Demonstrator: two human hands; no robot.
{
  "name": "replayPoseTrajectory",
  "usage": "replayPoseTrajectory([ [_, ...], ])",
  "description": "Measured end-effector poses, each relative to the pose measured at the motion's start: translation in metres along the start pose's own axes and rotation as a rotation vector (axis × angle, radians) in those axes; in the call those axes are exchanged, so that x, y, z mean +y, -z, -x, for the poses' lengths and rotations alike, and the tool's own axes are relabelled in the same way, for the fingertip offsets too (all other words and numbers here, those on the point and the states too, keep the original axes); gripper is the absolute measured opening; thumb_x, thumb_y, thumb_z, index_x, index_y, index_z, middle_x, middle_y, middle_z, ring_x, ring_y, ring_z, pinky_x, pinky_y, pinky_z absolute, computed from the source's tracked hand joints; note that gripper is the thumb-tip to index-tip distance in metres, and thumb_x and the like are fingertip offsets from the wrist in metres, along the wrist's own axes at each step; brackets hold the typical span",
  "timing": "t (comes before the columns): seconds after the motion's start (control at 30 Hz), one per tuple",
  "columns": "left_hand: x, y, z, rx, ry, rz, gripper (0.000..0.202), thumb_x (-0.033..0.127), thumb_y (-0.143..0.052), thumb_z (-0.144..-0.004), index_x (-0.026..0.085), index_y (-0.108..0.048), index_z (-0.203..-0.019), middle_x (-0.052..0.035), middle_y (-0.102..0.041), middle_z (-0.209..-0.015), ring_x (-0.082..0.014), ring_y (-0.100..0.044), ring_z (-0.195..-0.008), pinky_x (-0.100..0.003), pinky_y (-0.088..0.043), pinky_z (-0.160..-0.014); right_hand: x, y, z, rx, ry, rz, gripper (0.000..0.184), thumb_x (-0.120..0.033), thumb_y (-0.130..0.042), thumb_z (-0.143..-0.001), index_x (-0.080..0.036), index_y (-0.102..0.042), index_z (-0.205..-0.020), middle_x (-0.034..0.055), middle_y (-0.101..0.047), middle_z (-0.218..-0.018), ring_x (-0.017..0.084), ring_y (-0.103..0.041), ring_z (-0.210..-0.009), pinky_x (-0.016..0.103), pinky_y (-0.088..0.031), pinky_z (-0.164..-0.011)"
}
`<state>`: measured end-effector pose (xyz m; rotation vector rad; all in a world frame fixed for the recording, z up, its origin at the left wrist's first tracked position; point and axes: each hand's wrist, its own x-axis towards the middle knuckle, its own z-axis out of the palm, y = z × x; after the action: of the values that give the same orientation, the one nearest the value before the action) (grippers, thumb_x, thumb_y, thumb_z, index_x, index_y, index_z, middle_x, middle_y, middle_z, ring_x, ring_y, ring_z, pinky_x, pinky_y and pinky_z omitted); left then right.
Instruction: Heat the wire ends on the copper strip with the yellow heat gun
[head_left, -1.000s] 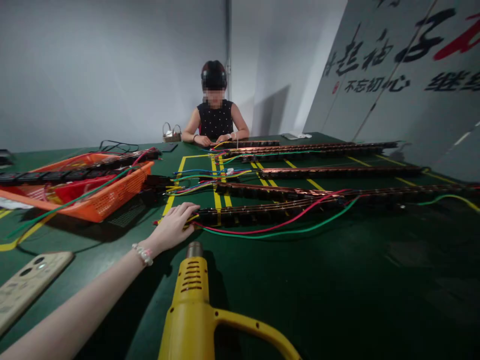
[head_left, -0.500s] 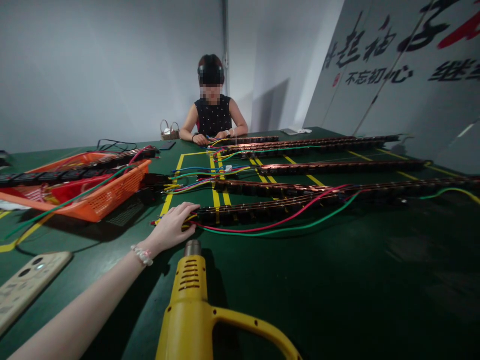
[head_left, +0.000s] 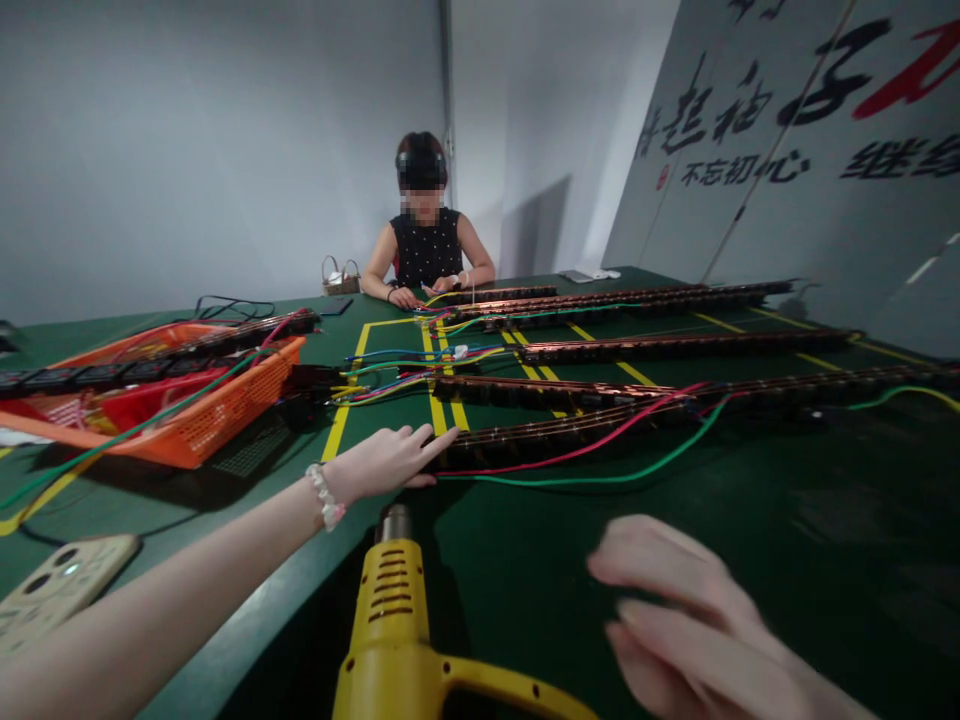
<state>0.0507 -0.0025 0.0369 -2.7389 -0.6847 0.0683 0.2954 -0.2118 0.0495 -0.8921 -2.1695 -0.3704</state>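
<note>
My left hand [head_left: 390, 462] grips the near left end of a long strip of black segments with copper-coloured wires [head_left: 555, 425], its index finger lying along the top and the thumb low at the near side. The fingers hide that end of the strip. A red wire [head_left: 585, 450] and a green wire [head_left: 600, 481] run along its near side. Blurred by motion, my right hand [head_left: 675, 610] hovers over the table at lower right, fingers bent, thumb apart, nothing visible between them. Between the hands, at the bottom, stands a yellow heat gun [head_left: 386, 620], nozzle pointing away.
Several similar strips [head_left: 675, 345] lie farther back on the green table [head_left: 750, 520], with loose coloured wire ends. An orange basket [head_left: 247, 405] holding strips stands at left, near a phone [head_left: 67, 590]. A co-worker [head_left: 427, 245] sits opposite, hands on the table.
My left hand has moved right from the wire ends onto the strip's end. My right hand has come into view at lower right. The view has tilted slightly.
</note>
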Motion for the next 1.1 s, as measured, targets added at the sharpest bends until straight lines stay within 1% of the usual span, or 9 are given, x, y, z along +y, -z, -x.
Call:
replayPoseTrajectory([
  [0.1, 0.005, -0.001, -0.002, -0.012, 0.046, -0.095, 0.067, 0.039, -0.047, -0.085, 0.026, -0.018, -0.143, -0.0098, -0.053, -0.101, -0.0181, -0.057, -0.077, -0.025, -0.041, -0.056, 0.017, -0.038, -0.008, -0.160, 0.083, -0.124, 0.032, -0.010, -0.044, -0.083, -0.017, -0.044, -0.114, 0.0061, -0.060, -0.094, 0.012, -0.054, -0.081, 0.027, -0.046, -0.068],
  [0.2, 0.007, -0.002, -0.005, -0.019, 0.064, -0.117, 0.070, 0.038, -0.048, -0.084, 0.024, -0.015, -0.144, -0.0109, -0.052, -0.101, -0.0189, -0.056, -0.078, -0.025, -0.041, -0.055, 0.025, -0.065, -0.010, -0.455, -0.011, -0.147, 0.030, -0.019, -0.044, -0.086, -0.019, -0.049, -0.116, 0.0048, -0.059, -0.100, 0.014, -0.053, -0.087, 0.030, -0.045, -0.071],
  [0.27, 0.008, -0.003, -0.006, -0.023, 0.081, -0.115, 0.071, 0.037, -0.048, -0.083, 0.024, -0.015, -0.144, -0.0113, -0.052, -0.100, -0.0187, -0.055, -0.078, -0.025, -0.041, -0.056, 0.028, -0.074, -0.011, -0.562, -0.121, -0.153, 0.028, -0.022, -0.043, -0.088, -0.020, -0.053, -0.114, 0.0040, -0.057, -0.105, 0.016, -0.051, -0.094, 0.033, -0.045, -0.078],
  [0.4, 0.008, -0.003, -0.006, -0.007, 0.111, -0.156, 0.072, 0.035, -0.052, -0.081, 0.023, -0.017, -0.144, -0.0120, -0.051, -0.099, -0.0188, -0.054, -0.078, -0.025, -0.040, -0.057, 0.035, -0.075, -0.009, -0.557, -0.405, -0.174, 0.031, -0.027, -0.042, -0.090, -0.022, -0.053, -0.119, 0.0039, -0.050, -0.121, 0.016, -0.045, -0.112, 0.033, -0.042, -0.094],
  [0.57, 0.000, 0.013, -0.003, 0.046, 0.121, -0.266, 0.075, 0.038, -0.056, -0.079, 0.021, -0.021, -0.142, -0.0124, -0.051, -0.099, -0.0209, -0.053, -0.078, -0.026, -0.039, -0.055, 0.044, -0.075, -0.006, -0.670, -0.637, -0.124, 0.053, -0.047, -0.035, -0.091, -0.022, -0.037, -0.138, 0.0060, -0.027, -0.145, 0.023, -0.027, -0.133, 0.042, -0.034, -0.106],
  [0.77, -0.020, 0.084, -0.012, 0.085, 0.142, -0.450, 0.066, 0.036, -0.057, -0.079, 0.017, -0.031, -0.136, -0.0135, -0.051, -0.102, -0.0210, -0.053, -0.083, -0.024, -0.039, -0.058, 0.079, -0.102, -0.036, -0.541, -0.563, 0.177, 0.063, -0.041, -0.044, -0.087, -0.014, -0.030, -0.143, 0.0127, -0.032, -0.142, 0.029, -0.030, -0.130, 0.045, -0.027, -0.107],
  [0.87, -0.028, 0.118, -0.017, 0.089, 0.139, -0.534, 0.057, 0.038, -0.049, -0.084, 0.015, -0.033, -0.134, -0.0125, -0.050, -0.102, -0.0189, -0.052, -0.083, -0.023, -0.038, -0.060, 0.111, -0.112, -0.057, -0.487, -0.627, 0.291, 0.058, -0.040, -0.041, -0.089, -0.008, -0.038, -0.138, 0.0191, -0.051, -0.125, 0.031, -0.044, -0.119, 0.045, -0.032, -0.100],
  [1.0, -0.038, 0.138, -0.022, 0.137, 0.121, -0.535, 0.052, 0.041, -0.045, -0.086, 0.015, -0.036, -0.130, -0.0131, -0.048, -0.109, -0.0204, -0.052, -0.090, -0.024, -0.041, -0.066, 0.147, -0.112, -0.066, -0.416, -0.598, 0.357, 0.054, -0.044, -0.029, -0.094, -0.007, -0.049, -0.128, 0.0213, -0.050, -0.124, 0.031, -0.044, -0.117, 0.044, -0.028, -0.100],
  [1.1, -0.043, 0.139, -0.030, 0.153, 0.136, -0.521, 0.055, 0.042, -0.046, -0.085, 0.014, -0.035, -0.131, -0.0161, -0.046, -0.115, -0.0257, -0.051, -0.097, -0.028, -0.043, -0.066, 0.157, -0.111, -0.065, -0.423, -0.664, 0.399, 0.062, -0.054, -0.038, -0.089, -0.004, -0.051, -0.123, 0.0225, -0.054, -0.116, 0.030, -0.048, -0.110, 0.040, -0.033, -0.095],
])
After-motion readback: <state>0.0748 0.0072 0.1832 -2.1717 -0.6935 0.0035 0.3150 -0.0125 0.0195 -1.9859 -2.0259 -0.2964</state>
